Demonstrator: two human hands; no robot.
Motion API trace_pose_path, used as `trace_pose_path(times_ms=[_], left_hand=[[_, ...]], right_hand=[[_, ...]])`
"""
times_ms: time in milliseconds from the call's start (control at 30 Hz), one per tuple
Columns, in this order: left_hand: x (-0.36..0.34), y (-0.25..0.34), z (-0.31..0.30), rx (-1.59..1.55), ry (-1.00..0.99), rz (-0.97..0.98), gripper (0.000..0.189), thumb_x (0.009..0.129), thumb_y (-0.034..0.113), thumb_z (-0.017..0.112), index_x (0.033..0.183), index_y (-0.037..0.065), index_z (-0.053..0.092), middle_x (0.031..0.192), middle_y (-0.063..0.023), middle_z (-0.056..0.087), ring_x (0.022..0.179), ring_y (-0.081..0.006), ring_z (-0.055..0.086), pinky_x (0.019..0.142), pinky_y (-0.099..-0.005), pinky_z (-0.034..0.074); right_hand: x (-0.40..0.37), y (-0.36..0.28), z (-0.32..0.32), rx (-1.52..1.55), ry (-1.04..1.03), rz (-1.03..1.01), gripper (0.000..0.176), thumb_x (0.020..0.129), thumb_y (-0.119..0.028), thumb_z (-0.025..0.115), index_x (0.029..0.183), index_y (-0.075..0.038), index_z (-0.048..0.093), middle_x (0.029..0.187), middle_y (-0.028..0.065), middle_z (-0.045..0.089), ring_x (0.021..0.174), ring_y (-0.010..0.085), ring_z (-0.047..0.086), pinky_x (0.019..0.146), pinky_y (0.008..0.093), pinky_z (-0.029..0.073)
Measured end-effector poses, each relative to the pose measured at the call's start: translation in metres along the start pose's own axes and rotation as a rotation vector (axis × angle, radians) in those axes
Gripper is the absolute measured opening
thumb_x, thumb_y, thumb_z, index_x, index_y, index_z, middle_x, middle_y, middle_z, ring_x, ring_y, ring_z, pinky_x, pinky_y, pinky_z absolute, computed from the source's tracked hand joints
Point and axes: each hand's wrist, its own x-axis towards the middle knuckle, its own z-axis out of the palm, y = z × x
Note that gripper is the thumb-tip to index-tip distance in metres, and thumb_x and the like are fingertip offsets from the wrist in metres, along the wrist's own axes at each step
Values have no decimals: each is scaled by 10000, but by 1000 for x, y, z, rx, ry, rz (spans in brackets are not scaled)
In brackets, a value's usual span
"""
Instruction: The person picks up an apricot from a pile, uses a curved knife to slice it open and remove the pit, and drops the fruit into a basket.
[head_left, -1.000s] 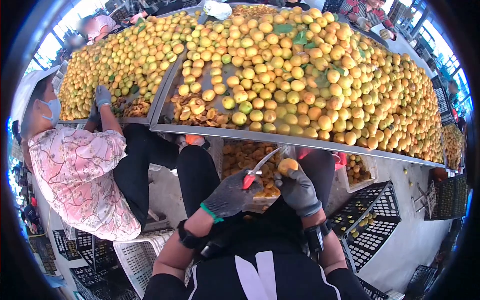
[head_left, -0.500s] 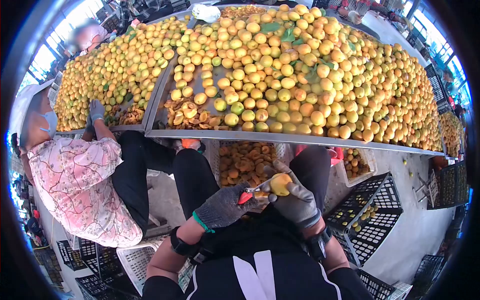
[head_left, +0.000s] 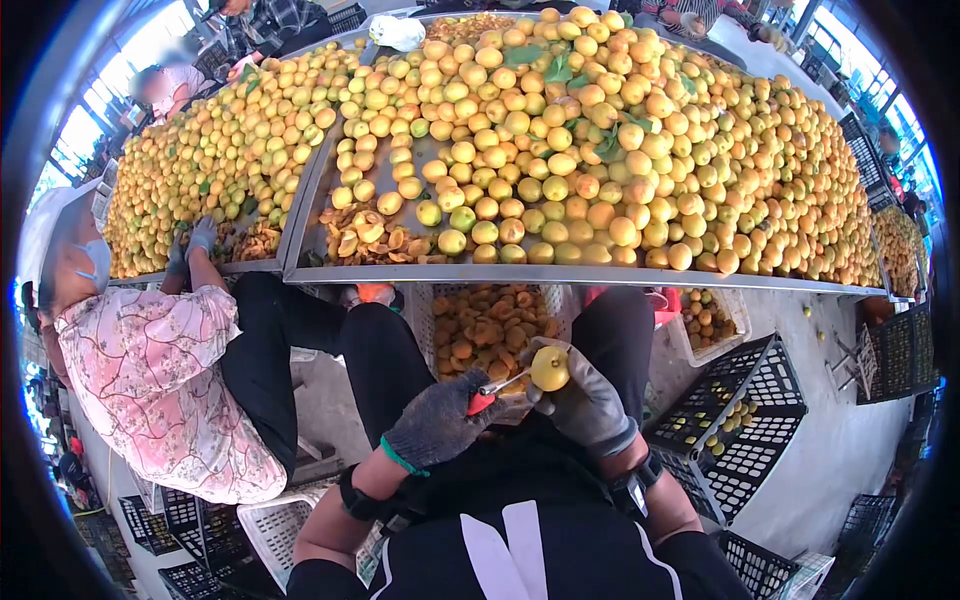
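My left hand (head_left: 438, 418), in a dark grey glove with a green cuff edge, is closed around a small red-handled knife (head_left: 482, 403). Its thin metal blade points up to the right and meets the side of a yellow apricot (head_left: 550, 369). That fruit sits in the gloved fingers of my right hand (head_left: 592, 408). Both hands are over my lap, in front of a white crate (head_left: 423, 318) filled with halved, orange apricot pieces (head_left: 490, 325). Where the blade tip ends against the fruit cannot be made out.
A metal-edged table (head_left: 590, 273) heaped with apricots (head_left: 690, 170) spans the front. Cut pieces (head_left: 365, 235) lie near its edge. At left sits a co-worker in a floral shirt (head_left: 165, 390). Black crates (head_left: 765, 400) and a white crate of fruit (head_left: 738, 318) stand at right.
The apricot has shifted slightly left and been turned in my right fingers. My left hand has moved a little left and down with the knife, whose blade now shows more clearly.
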Motion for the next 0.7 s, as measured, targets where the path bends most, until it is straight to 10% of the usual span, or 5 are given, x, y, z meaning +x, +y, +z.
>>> trace_pose_path(times_ms=[267, 700], left_hand=[[-4, -2, 10, 62, 4, 29, 366, 844, 282, 686, 1065, 2, 605, 844, -234, 646, 798, -412, 640, 666, -468, 510], [-1, 1, 10, 13, 55, -39, 395, 841, 260, 703, 1106, -9, 586, 902, -251, 656, 855, -419, 649, 705, -449, 518]], right_hand=[[-1, 5, 10, -480, -20, -286, 579, 850, -258, 723, 1299, -73, 408, 1283, 116, 506, 1033, 220, 595, 916, 362, 519], [7, 8, -8, 9, 81, -51, 519, 910, -279, 651, 1330, -72, 428, 1197, 88, 580, 941, 133, 590, 697, 233, 474]])
